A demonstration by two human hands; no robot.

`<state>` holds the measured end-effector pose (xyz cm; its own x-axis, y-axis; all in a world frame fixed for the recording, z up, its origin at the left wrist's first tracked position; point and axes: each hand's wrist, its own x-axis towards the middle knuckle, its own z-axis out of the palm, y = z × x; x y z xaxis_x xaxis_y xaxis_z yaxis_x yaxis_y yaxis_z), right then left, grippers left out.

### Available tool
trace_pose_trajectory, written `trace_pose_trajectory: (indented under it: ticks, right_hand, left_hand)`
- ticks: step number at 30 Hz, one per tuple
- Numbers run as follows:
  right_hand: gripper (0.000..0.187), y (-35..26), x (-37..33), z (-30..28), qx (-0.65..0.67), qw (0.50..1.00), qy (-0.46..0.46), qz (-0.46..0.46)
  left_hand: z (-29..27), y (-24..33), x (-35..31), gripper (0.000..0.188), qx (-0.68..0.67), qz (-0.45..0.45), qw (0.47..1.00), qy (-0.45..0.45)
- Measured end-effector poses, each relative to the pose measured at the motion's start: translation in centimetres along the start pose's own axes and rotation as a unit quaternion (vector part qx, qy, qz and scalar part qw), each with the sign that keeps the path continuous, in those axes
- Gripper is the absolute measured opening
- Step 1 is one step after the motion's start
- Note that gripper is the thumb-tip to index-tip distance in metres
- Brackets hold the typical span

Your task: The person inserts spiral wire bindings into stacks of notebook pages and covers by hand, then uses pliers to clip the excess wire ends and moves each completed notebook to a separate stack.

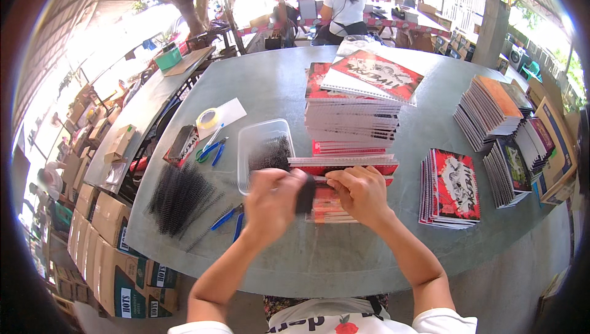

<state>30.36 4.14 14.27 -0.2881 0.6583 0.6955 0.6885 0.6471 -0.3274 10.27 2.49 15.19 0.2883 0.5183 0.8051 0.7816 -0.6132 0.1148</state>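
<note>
In front of me, my right hand [359,192] pinches the edge of a red-covered notebook [382,167], whose long pale edge lies across the near part of a stack. My left hand [271,202] is closed and smeared by motion at that notebook's left end. Along its fingers is a flat black object [305,195], too blurred to name. Behind my hands rises a tall stack of notebooks [350,119], with a spiral-bound one [375,74] in a red, black and white cover on top. A clear plastic tub [244,143] of black binding coils [270,151] stands beside my left hand.
Loose black coils [178,198], blue-handled pliers [227,217], cutters [212,151] and a tape roll [208,118] lie on the left of the table [276,260]. Bound notebooks [452,186] are stacked at right, near an open cardboard box [556,155]. A person [345,5] sits beyond.
</note>
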Motion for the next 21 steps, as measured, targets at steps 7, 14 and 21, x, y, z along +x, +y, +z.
trace_pose_trajectory:
  ticks: [7,14,21]
  right_hand:
    - [0.016,0.3,-0.4,-1.2,-0.014,0.999,-0.030,-0.013]
    - [0.015,1.4,-0.8,-2.6,0.005,0.999,-0.047,0.026]
    - [0.011,3.5,-1.7,-4.2,0.027,0.998,-0.008,0.062]
  left_hand:
    - [0.4,1.2,1.5,0.028,-0.047,-0.021,0.997,0.049]
    - [0.6,2.0,2.9,0.025,-0.061,-0.007,0.998,0.024]
    - [2.8,2.8,3.0,0.021,-0.119,0.017,0.985,-0.124]
